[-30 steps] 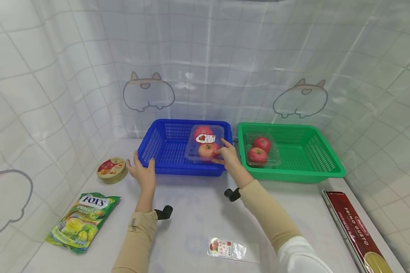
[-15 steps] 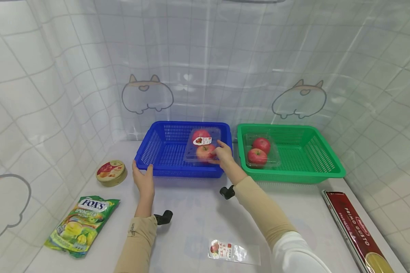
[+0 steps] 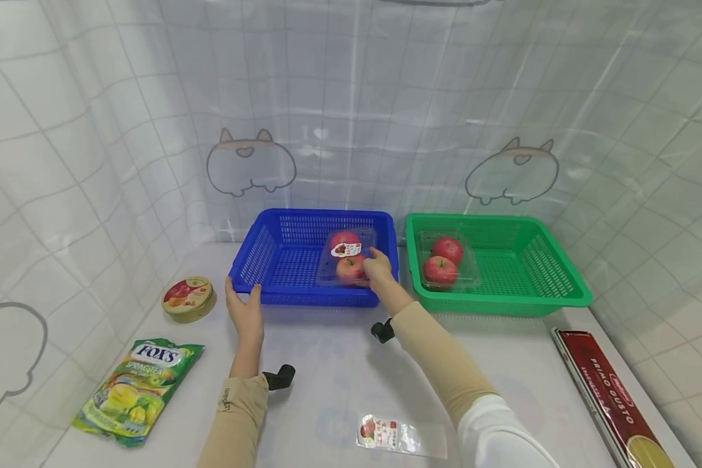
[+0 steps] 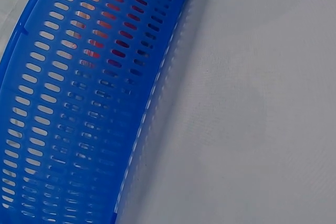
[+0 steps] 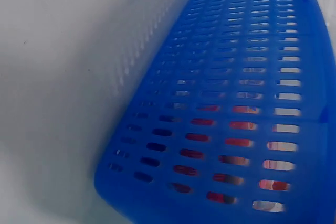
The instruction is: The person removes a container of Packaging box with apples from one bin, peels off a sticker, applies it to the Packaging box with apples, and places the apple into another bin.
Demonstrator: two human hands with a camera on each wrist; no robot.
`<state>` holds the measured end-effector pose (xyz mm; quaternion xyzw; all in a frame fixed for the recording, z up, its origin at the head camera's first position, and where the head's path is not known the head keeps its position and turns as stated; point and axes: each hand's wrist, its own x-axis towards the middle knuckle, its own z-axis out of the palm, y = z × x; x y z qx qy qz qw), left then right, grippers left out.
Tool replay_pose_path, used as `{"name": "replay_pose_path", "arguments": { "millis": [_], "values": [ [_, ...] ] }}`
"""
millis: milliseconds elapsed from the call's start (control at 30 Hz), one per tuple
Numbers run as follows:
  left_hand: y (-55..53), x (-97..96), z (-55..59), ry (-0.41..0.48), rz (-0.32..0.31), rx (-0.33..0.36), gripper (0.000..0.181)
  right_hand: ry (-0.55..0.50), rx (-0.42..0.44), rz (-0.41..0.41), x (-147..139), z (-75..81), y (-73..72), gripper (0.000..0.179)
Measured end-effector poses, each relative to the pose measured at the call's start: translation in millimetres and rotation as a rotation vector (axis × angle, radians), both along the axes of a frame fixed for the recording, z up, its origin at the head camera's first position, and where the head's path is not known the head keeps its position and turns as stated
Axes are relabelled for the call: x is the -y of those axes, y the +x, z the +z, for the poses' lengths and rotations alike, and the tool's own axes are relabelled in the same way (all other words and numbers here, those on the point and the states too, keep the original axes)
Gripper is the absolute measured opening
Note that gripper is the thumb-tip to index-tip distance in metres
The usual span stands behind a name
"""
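Observation:
In the head view, a clear plastic pack of two apples (image 3: 348, 255) with a white label lies low at the right end of the blue basket (image 3: 310, 298). My right hand (image 3: 380, 273) reaches over the basket's front right corner and holds the pack by its near right side; some fingertips are hidden. At the basket's front left corner, my left hand (image 3: 247, 318) grips the rim, thumb at the front and fingers along the left side. Neither hand shows in the wrist views. The left one has the basket's slotted wall (image 4: 94, 93), and the right one shows red fruit through the slots.
A green basket (image 3: 497, 303) stands to the right, with another apple pack (image 3: 442, 270) inside. On the left are a round tin (image 3: 188, 299) and a green candy bag (image 3: 137, 390). A label strip (image 3: 400, 437) lies in front, a red spaghetti pack (image 3: 611, 396) at right.
My right hand has lowered the apple pack further into the blue basket. My left hand, spread beside the corner a second ago, has come onto the basket's front left rim.

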<state>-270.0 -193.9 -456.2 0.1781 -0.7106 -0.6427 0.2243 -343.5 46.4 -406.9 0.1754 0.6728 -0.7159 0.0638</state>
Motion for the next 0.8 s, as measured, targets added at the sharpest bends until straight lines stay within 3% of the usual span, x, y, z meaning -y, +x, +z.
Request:
{"name": "replay_pose_path", "arguments": {
  "millis": [333,533,633,800],
  "values": [
    [0.2,0.0,1.0,-0.005,-0.005,0.000,0.071,0.239,-0.027,0.057,-0.7,-53.4,-49.3,0.072],
    [1.9,0.5,2.2,-0.007,-0.013,0.005,0.071,0.313,-0.022,0.087,-3.8,-108.2,-94.3,0.074],
    [2.2,0.7,1.4,-0.005,-0.016,0.003,0.071,0.406,-0.051,0.090,-5.4,-119.5,-102.0,0.073],
    [0.8,0.0,1.8,-0.002,-0.020,-0.006,0.071,0.554,-0.082,0.110,-8.2,-120.0,-108.5,0.075]
  ]
}}
